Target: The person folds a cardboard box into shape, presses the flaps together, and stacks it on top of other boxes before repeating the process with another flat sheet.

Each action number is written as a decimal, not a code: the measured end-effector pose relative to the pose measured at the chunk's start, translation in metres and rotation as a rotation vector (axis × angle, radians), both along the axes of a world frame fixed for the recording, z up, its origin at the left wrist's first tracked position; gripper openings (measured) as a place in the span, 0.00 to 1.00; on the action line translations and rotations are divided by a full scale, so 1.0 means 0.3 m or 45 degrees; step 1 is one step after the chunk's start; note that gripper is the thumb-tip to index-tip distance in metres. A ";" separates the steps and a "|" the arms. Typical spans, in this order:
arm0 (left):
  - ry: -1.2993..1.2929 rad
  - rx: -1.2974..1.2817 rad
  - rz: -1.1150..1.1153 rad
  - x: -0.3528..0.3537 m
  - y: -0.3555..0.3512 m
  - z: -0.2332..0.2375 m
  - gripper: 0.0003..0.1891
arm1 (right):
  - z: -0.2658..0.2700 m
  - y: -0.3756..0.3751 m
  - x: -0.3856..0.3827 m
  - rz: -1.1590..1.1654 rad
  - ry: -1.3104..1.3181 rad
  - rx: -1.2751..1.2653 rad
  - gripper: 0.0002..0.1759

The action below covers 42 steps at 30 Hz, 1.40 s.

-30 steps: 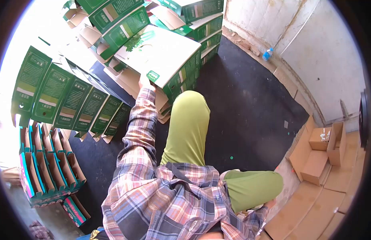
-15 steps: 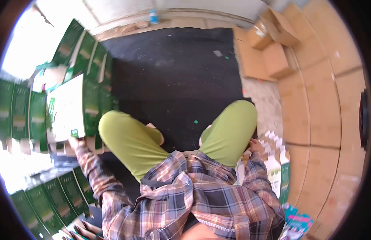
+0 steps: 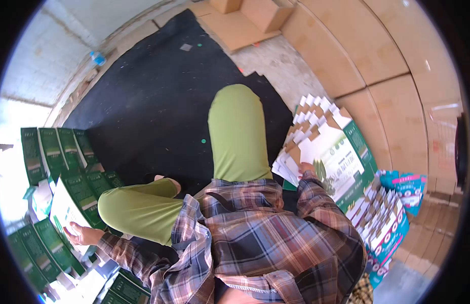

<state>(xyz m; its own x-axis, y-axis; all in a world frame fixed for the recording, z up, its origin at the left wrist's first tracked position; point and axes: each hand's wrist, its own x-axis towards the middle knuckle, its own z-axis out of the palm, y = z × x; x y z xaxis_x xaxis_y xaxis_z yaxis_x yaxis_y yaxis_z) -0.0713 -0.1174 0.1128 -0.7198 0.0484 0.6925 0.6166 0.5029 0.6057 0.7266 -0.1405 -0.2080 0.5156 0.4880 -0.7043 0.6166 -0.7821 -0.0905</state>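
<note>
I sit on the floor in green trousers and a plaid shirt. My left hand [image 3: 82, 235] is low at my left side and grips a folded green-and-white carton [image 3: 68, 207] by its lower edge, next to the green cartons lying there. My right hand [image 3: 308, 167] reaches to my right and rests on a stack of flat white-and-green cartons [image 3: 339, 152]. Its fingers curl on the near edge of the top flat carton.
Green cartons [image 3: 52, 147] lie in rows on the left of a black mat [image 3: 144, 91]. Teal-and-pink flat cartons [image 3: 404, 187] lie right of the stack. Brown cardboard sheets [image 3: 377, 66] and boxes [image 3: 255, 12] fill the right and top. A blue bottle [image 3: 97, 58] lies by the wall.
The view has swung to the right. My left hand has come down and back with the green-and-white carton. My right hand, hidden before, now sits on the stack of flat cartons.
</note>
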 end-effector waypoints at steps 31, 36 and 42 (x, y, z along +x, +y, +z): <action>-0.477 -0.590 -1.408 0.383 0.410 -0.378 0.11 | 0.532 0.303 -0.181 -2.104 0.814 2.042 0.22; -0.569 -0.521 -1.423 0.384 0.421 -0.369 0.10 | 0.782 0.438 -0.406 -1.708 1.272 1.961 0.15; -0.610 -0.455 -1.359 0.366 0.398 -0.345 0.11 | 0.988 0.556 -0.627 -1.203 1.631 1.673 0.11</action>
<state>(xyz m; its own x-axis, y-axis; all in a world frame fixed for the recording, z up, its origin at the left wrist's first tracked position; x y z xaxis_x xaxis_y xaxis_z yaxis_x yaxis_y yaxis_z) 0.0387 0.0021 0.0092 -0.3807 0.9038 0.1953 0.5740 0.0654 0.8162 0.5384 0.0262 0.0883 0.4619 0.8280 -0.3180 -0.7053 0.1255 -0.6978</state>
